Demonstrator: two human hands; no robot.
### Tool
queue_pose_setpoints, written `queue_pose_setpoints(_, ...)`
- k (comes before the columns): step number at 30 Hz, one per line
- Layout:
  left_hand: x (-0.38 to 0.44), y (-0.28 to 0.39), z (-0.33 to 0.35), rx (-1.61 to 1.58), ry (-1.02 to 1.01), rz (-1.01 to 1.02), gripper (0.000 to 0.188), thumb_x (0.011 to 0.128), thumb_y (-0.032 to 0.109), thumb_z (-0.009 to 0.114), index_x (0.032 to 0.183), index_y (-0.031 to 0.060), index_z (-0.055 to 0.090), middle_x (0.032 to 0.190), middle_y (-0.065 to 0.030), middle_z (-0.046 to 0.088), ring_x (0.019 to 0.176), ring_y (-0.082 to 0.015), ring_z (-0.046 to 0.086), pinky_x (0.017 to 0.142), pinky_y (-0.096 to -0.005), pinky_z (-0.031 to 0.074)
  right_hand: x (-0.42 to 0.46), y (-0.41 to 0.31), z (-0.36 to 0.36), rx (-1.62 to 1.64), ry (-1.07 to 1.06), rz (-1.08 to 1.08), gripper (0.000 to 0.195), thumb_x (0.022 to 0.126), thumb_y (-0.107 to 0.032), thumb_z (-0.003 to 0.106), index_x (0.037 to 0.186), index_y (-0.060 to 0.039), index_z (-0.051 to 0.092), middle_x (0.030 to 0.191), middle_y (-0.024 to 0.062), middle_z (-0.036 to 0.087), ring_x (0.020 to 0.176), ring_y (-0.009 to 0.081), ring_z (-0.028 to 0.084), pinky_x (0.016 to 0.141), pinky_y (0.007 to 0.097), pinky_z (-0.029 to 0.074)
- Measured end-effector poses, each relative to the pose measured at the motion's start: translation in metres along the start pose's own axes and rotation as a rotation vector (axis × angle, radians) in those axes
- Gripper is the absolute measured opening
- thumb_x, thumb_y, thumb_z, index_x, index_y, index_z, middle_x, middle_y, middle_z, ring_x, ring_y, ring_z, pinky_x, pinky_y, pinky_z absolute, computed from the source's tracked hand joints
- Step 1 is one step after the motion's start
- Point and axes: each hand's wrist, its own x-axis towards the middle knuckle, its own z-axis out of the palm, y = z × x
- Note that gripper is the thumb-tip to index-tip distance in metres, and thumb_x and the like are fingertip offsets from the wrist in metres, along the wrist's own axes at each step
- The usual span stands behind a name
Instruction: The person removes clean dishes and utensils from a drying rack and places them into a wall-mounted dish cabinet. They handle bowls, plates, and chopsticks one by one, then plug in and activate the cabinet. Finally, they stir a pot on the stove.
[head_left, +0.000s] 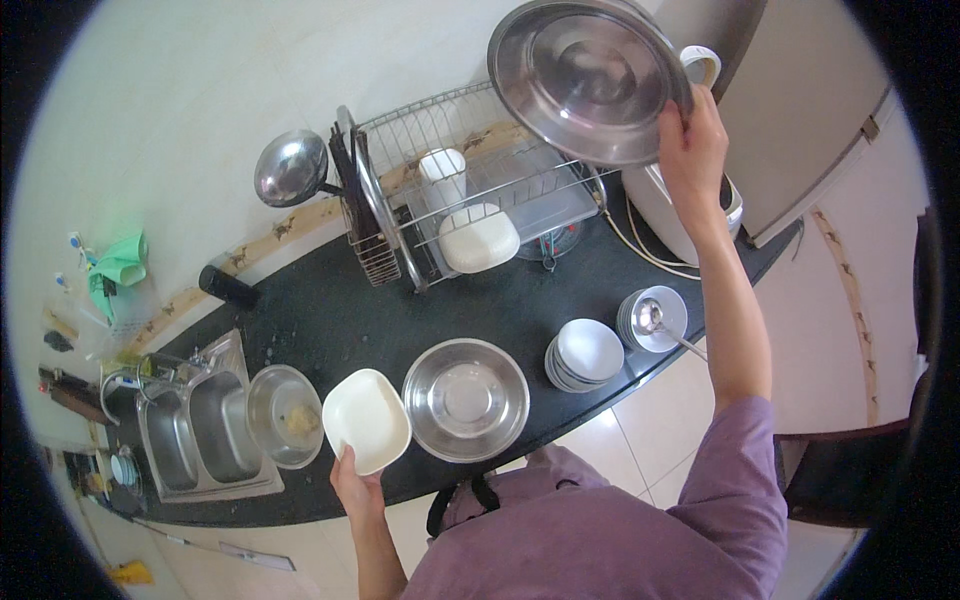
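Note:
My left hand (355, 484) grips the near rim of a cream square bowl (367, 420) above the counter's front edge. To its right sits a stainless steel basin (466, 401); on its left is another metal basin (283, 420) with a yellowish clump inside. High at the upper right, my right hand (696, 142) holds a wide round stainless steel pan or basin (592, 82) by its rim, over the right end of the wire dish rack (427, 112). A white cup (442, 176) and an upturned cream bowl (480, 238) are in the rack.
Stacked white bowls (589, 352) stand near the front edge, beside a second stack (660, 319) with a metal ladle. A double sink (210, 427) lies left. Chopsticks and a big ladle (292, 169) fill the rack's side holder. A white appliance (667, 210) with a cord stands right.

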Motion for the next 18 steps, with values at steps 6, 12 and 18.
queue_pose_setpoints(6, -0.004, -0.033, -0.011, 0.085, -0.042, -0.083, 0.036, 0.097, 0.019, 0.05, 0.117, -0.0099, 0.054, 0.11, -0.0161, 0.063, 0.098, -0.0227, 0.063, 0.086, -0.0349, 0.049, -0.033, -0.006, -0.065, 0.566, -0.2, 0.649, 0.025, 0.092, -0.014, 0.052, 0.111, 0.0001, 0.061, 0.089, 0.0052, 0.066, 0.071, 0.0073, 0.059, 0.061, 0.0211, 0.048)
queue_pose_setpoints(12, -0.021, -0.062, 0.007, 0.219, -0.084, -0.179, 0.036, 0.096, 0.021, 0.052, 0.114, -0.0098, 0.056, 0.106, -0.0138, 0.064, 0.094, -0.021, 0.062, 0.084, -0.0332, 0.048, -0.114, 0.027, -0.093, 0.644, -0.379, 1.063, 0.026, 0.083, -0.009, 0.055, 0.104, 0.003, 0.062, 0.075, 0.0073, 0.066, 0.054, 0.0085, 0.059, 0.042, 0.0216, 0.043)
queue_pose_setpoints(18, -0.003, -0.078, 0.003, 0.402, -0.122, -0.088, 0.031, 0.096, 0.02, 0.053, 0.105, -0.0078, 0.062, 0.095, -0.0095, 0.066, 0.084, -0.0151, 0.061, 0.076, -0.029, 0.048, -0.142, 0.007, -0.083, 0.617, -0.568, 1.175, 0.026, 0.081, -0.01, 0.055, 0.1, 0.0053, 0.062, 0.067, 0.0046, 0.062, 0.046, 0.0094, 0.052, 0.037, 0.0243, 0.039)
